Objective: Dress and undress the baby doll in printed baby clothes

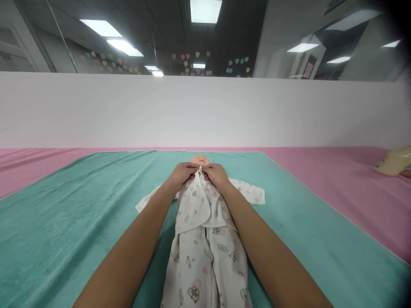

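A baby doll [201, 159] lies on its back in the middle, head at the far end. It wears a white printed wrap top [195, 205] and matching trousers [195, 265]. At the neck, my left hand [184, 173] and my right hand [216, 174] come together, fingers closed on the top's collar, which they pinch up to a small peak. Part of the doll's chin and neck is hidden behind my fingers. The sleeves spread out flat to both sides, the right sleeve [253, 192] more fully in sight than the left.
Under the doll is a teal blanket [96, 214] with a soft crease on the left, laid over a pink cover [340, 184]. A low white wall [192, 111] with dark glass above it stands behind. At the far right edge lies a pale yellow object [393, 162], partly cut off.
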### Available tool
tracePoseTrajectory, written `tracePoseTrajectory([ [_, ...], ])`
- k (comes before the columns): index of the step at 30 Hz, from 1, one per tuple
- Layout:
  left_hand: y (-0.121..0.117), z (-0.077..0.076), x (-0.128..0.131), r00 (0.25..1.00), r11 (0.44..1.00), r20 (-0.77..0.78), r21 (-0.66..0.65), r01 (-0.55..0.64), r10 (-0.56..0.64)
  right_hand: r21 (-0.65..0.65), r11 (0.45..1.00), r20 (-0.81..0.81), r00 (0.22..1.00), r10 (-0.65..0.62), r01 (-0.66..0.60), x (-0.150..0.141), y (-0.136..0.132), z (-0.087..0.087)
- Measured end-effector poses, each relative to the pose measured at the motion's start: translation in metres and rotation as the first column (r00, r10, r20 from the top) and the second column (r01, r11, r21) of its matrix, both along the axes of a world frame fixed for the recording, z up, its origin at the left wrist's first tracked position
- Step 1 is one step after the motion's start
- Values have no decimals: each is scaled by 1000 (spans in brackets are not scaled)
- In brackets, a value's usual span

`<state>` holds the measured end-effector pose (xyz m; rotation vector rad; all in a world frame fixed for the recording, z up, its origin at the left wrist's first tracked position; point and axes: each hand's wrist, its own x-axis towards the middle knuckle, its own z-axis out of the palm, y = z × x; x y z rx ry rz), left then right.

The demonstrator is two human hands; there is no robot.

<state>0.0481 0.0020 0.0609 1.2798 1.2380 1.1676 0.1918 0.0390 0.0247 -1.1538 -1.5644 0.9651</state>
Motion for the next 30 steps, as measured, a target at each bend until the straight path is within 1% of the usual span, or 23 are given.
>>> tracePoseTrajectory([
  [8,-3,1,5,997,997,3,20,-72,72,-30,996,-65,994,84,-86,2,-1,0],
  [13,-3,1,5,997,997,-9,22,-75,75,-60,984,-87,983,161,-166,7,-3,4],
  [16,-4,2,6,997,997,-21,22,-76,77,-50,973,-84,971,222,-227,9,-6,5],
  [18,-6,3,7,996,996,-40,25,-81,82,-10,979,-37,979,203,-203,9,-8,6],
  [21,-9,5,8,992,994,-72,37,-100,102,95,990,83,992,95,-103,5,-9,8],
  [24,-9,8,8,987,992,-110,54,-110,115,180,982,190,982,17,-52,2,-8,11],
  [26,-7,9,8,976,990,-177,88,-109,123,190,981,233,972,-8,-38,1,-8,12],
  [28,-6,8,8,958,985,-250,129,-112,141,179,983,233,972,-10,-33,1,-7,12],
  [30,-6,8,8,956,984,-249,131,-124,154,149,988,195,981,2,-32,2,-5,10],
])
